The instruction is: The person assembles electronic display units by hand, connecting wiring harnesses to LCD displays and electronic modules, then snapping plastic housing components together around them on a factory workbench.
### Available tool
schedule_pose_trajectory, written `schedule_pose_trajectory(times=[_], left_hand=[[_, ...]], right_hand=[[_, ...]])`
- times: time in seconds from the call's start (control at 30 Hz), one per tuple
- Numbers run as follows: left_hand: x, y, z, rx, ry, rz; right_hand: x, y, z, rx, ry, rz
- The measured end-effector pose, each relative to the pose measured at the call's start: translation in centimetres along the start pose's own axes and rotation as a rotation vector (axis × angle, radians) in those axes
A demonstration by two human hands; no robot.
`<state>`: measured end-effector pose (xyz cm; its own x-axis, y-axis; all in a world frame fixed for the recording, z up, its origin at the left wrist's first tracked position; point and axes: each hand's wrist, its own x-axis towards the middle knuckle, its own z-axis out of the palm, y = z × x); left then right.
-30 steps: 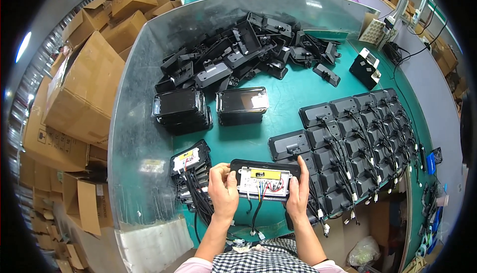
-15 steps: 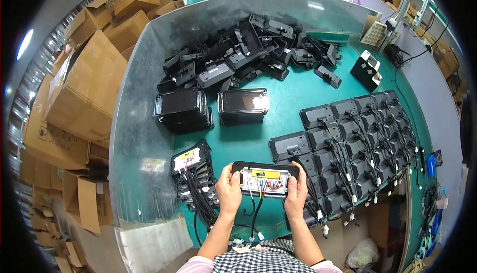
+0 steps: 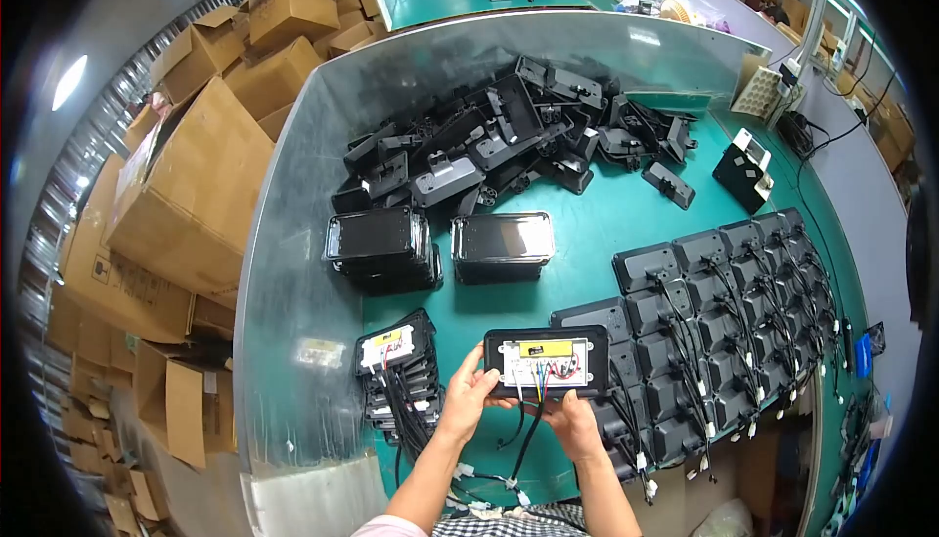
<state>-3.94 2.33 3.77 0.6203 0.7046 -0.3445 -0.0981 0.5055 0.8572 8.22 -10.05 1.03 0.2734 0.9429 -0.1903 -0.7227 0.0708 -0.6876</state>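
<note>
Between my two hands is a black rectangular display housing [image 3: 599, 353], its open back facing up. Inside sits a white module with a yellow label [image 3: 546, 349] and thin coloured wires; a black cable [image 3: 529, 444] hangs from its lower side. My left hand [image 3: 469, 402] grips the left end, thumb on the front edge. At the lower right edge, my right hand [image 3: 575, 422] holds it with the thumb up and the other fingers partly hidden beneath. Left of my hands stands a stack of similar wired units [image 3: 401, 366], cables trailing toward me.
Rows of black covers with cables [image 3: 680, 317] fill the right side of the green table [image 3: 587, 268]. Two stacks of glossy black panels [image 3: 377, 239] [image 3: 502, 239] stand beyond my hands. Farther off lies a heap of black plastic housings [image 3: 489, 131]. A metal barrier [image 3: 293, 244] curves along the left.
My right hand has shifted from the housing's right end to its lower edge. The left hand still holds the left end. The whole view has shifted, so the scene sits lower and farther right.
</note>
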Motion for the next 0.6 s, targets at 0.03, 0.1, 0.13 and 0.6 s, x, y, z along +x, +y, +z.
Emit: schedule_pose_trajectory(times=[0.03,0.1,0.13,0.6], left_hand=[[0.9,0.4,-0.3,0.001,0.002,0.003],[3.5,2.2,-1.2,0.375,-0.173,-0.127],[5.6,3.5,-2.3,0.643,-0.285,-0.076],[37.1,15.9,-8.3,0.396,0.505,0.144]], right_hand=[[0.5,0.0,0.3,0.010,0.067,0.013],[1.2,0.2,-0.4,0.020,0.131,0.025],[1.1,0.5,-1.4,0.116,0.097,0.051],[2.1,0.6,-2.9,-0.075,0.391,0.275]])
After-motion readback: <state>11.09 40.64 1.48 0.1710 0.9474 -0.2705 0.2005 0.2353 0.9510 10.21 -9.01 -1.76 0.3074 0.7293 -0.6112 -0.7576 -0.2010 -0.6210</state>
